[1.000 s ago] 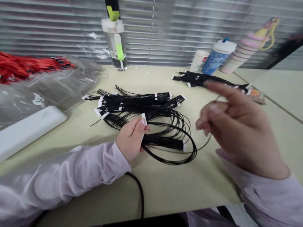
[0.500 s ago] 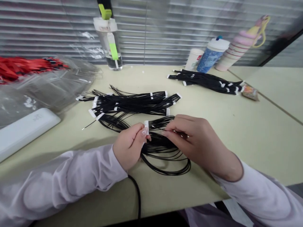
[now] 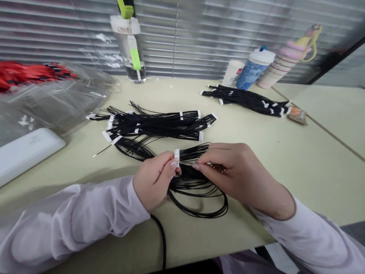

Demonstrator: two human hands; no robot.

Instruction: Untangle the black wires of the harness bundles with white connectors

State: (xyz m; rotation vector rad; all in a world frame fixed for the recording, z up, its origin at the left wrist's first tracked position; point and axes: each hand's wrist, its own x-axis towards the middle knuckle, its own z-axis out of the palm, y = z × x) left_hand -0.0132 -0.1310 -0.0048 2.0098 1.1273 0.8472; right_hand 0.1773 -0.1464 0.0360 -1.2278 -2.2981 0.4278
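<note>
White connector point(image 3: 177, 156), long axis pointing away from the wearer, sits pinched in left hand point(image 3: 154, 178), just left of right hand point(image 3: 239, 173), apparently pinching one black wire point(image 3: 189, 164).

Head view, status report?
Left hand pinching white connector. Right hand at black wires, grip unclear. Another wire bundle just beyond, not between hands.

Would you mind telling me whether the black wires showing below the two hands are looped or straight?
Looped: the black wires bow out from the left hand and curve back near the right hand.
</note>
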